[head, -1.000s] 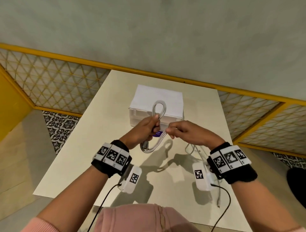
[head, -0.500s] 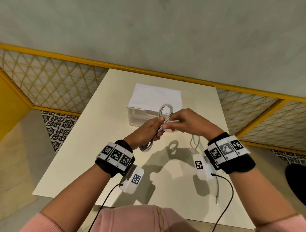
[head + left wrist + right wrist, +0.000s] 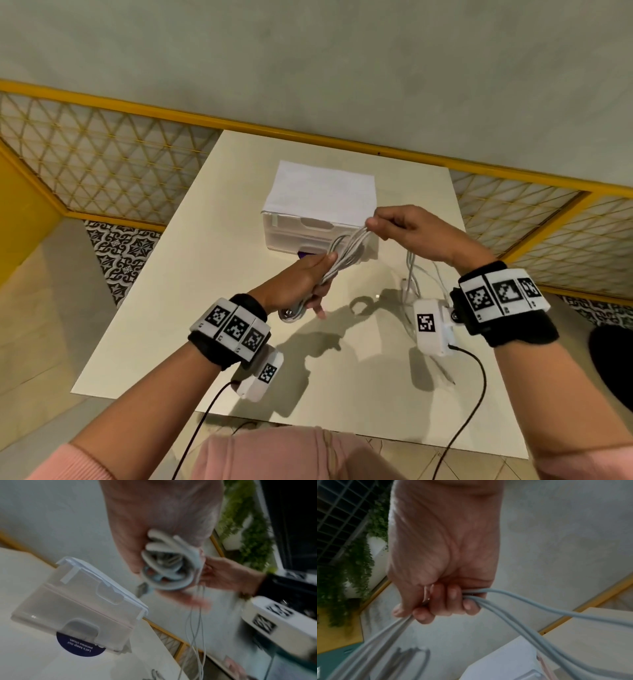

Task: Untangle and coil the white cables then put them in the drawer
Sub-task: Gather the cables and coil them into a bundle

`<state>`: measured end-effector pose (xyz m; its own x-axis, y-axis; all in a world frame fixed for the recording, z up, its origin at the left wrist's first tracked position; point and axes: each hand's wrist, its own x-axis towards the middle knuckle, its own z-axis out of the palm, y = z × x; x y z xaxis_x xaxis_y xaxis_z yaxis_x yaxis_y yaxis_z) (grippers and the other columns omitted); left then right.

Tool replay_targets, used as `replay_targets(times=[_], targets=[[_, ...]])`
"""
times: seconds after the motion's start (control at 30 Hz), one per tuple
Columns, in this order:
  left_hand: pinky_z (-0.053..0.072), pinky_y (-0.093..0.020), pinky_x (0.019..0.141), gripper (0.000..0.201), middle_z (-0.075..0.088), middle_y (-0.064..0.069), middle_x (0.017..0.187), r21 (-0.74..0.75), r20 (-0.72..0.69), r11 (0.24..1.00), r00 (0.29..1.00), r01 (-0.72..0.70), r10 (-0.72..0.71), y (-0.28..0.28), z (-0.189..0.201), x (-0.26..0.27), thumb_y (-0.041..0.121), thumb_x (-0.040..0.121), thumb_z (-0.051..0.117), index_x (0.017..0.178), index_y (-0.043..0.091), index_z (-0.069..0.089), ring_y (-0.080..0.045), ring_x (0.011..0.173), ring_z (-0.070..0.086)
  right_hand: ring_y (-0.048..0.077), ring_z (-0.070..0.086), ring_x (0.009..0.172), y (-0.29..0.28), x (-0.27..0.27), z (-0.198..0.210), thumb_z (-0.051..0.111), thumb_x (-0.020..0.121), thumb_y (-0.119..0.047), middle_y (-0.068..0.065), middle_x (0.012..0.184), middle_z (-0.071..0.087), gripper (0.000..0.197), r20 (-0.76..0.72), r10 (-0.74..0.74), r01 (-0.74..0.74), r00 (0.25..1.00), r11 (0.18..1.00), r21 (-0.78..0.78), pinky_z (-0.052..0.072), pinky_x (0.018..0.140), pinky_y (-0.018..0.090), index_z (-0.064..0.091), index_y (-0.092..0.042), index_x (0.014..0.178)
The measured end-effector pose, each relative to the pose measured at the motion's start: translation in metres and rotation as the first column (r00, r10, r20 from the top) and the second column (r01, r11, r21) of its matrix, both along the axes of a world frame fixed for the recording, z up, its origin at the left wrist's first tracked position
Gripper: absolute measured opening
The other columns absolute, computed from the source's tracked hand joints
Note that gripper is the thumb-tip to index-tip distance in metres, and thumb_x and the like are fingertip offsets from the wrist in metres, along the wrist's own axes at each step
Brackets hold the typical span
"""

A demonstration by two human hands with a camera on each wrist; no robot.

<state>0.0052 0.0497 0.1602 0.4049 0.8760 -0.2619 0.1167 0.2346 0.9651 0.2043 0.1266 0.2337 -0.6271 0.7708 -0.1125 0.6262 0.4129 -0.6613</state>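
left hand (image 3: 301,281): wrapped round the looped white cable (image 3: 346,255), mid-frame
right hand (image 3: 407,233): upper loop ends are pinched
drawer box (image 3: 318,202): parked behind, on the surface (image 3: 205,274)

One white drawer box (image 3: 320,219) on one table (image 3: 212,274). Two hands, left hand (image 3: 294,284) and right hand (image 3: 411,233). Can't count the cables (image 3: 346,253), too bundled.

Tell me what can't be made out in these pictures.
- Whether the drawer unit holds anything: head view, its frosted fronts hide the inside.
- How the coiled white cable runs through the left hand: left wrist view, motion blur.
- The loose white cable on the table: head view, partly hidden behind the right hand and wrist camera.
- The sticker's text beneath the unit: left wrist view, partly covered.
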Motion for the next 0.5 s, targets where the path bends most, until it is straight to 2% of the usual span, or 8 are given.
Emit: replay_targets(times=[0.07,0.13,0.2,0.27,0.3,0.37,0.43,0.5], targets=[[0.042,-0.024,0.041,0.055,0.027,0.005,0.049,-0.048,0.014,0.999,1.0,0.008,-0.008,-0.005,0.002,0.004,0.062,0.09,0.02,0.071,0.013,0.036,-0.011,0.036,0.026,0.013,0.039,0.062,0.0,-0.004,-0.001,0.045,0.095,-0.04,-0.004,0.062,0.041,0.037,-0.014,-0.01,0.01,1.0,0.999,0.044,0.034,0.065,0.031,0.05,-0.017,0.066],[0.033,-0.022,0.039,0.064,0.028,0.008,0.047,-0.102,-0.023,0.995,1.0,0.019,-0.022,-0.009,0.004,0.006,0.076,0.076,0.016,0.067,0.016,0.036,-0.01,0.035,0.025,0.011,0.039,0.058,0.0,-0.009,-0.005,0.044,0.095,-0.042,-0.008,0.057,0.039,0.038,-0.009,-0.023,0.024,1.0,0.997,0.07,0.035,0.064,0.03,0.047,-0.025,0.062],[0.033,-0.022,0.041,0.06,0.03,0.005,0.048,-0.022,-0.139,0.998,0.988,0.061,-0.064,-0.014,0.003,0.009,0.073,0.081,0.023,0.065,0.017,0.033,-0.012,0.037,0.027,0.006,0.036,0.051,-0.002,-0.014,-0.008,0.044,0.095,-0.043,-0.008,0.053,0.037,0.039,-0.005,-0.033,0.033,0.999,0.996,0.087,0.033,0.06,0.027,0.045,-0.027,0.059],[0.039,-0.024,0.044,0.053,0.037,0.0,0.048,0.095,-0.289,0.989,0.954,0.112,-0.081,-0.018,0.0,0.01,0.062,0.091,0.034,0.065,0.016,0.033,-0.015,0.037,0.036,0.005,0.036,0.048,-0.003,-0.018,-0.01,0.045,0.095,-0.043,-0.008,0.051,0.037,0.04,-0.011,-0.028,0.029,1.0,0.993,0.115,0.031,0.055,0.023,0.045,-0.027,0.059],[0.04,-0.024,0.046,0.05,0.039,0.0,0.048,0.115,-0.31,0.988,0.949,0.105,-0.065,-0.019,-0.002,0.01,0.057,0.093,0.036,0.065,0.015,0.033,-0.015,0.037,0.038,0.005,0.036,0.047,-0.003,-0.018,-0.011,0.045,0.095,-0.043,-0.008,0.05,0.037,0.04,-0.011,-0.033,0.034,0.999,0.992,0.126,0.031,0.054,0.022,0.045,-0.026,0.058],[0.04,-0.025,0.044,0.046,0.036,0.004,0.048,0.105,-0.217,0.994,0.976,0.035,-0.012,-0.018,-0.003,0.006,0.052,0.095,0.038,0.066,0.017,0.034,-0.013,0.038,0.036,0.007,0.036,0.05,0.0,-0.014,-0.015,0.046,0.094,-0.045,-0.006,0.053,0.04,0.041,-0.014,-0.044,0.046,0.999,0.99,0.131,0.032,0.056,0.025,0.047,-0.023,0.059],[0.037,-0.025,0.041,0.045,0.031,0.005,0.05,0.114,-0.109,0.992,0.992,-0.053,0.066,-0.013,0.001,-0.001,0.049,0.096,0.038,0.068,0.015,0.033,-0.013,0.039,0.031,0.012,0.04,0.056,0.003,-0.005,-0.024,0.045,0.094,-0.046,0.008,0.059,0.044,0.043,-0.062,-0.081,0.087,0.995,0.992,0.095,0.033,0.059,0.028,0.052,-0.016,0.064],[0.036,-0.025,0.04,0.046,0.029,0.004,0.05,0.158,-0.045,0.973,0.983,-0.169,0.178,-0.007,0.002,-0.009,0.047,0.098,0.036,0.066,0.014,0.032,-0.014,0.039,0.03,0.009,0.043,0.06,0.003,0.004,-0.041,0.04,0.097,-0.041,0.006,0.063,0.047,0.041,-0.136,-0.15,0.157,0.979,0.987,0.043,0.034,0.062,0.028,0.052,-0.013,0.07]])
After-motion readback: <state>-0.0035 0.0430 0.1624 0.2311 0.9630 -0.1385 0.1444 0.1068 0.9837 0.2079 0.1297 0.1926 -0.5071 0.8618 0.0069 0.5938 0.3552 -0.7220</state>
